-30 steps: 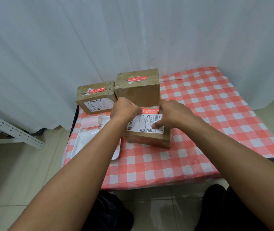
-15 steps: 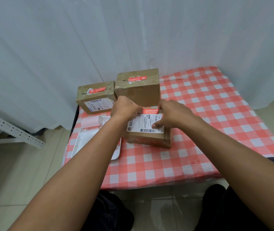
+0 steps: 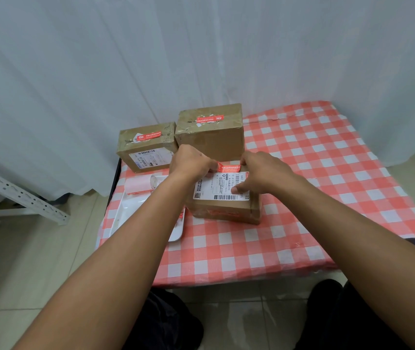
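A brown cardboard box with a white shipping label lies on the checked table before me. Along its far top edge runs a red sticker strip. My left hand pinches the strip's left end with curled fingers. My right hand holds the strip's right end with its fingers, and its thumb presses down on the label.
Two more brown boxes stand behind: a low one at the left, a taller one beside it. A white tray with a pink label roll lies at the left table edge. A metal rack stands on the floor at left.
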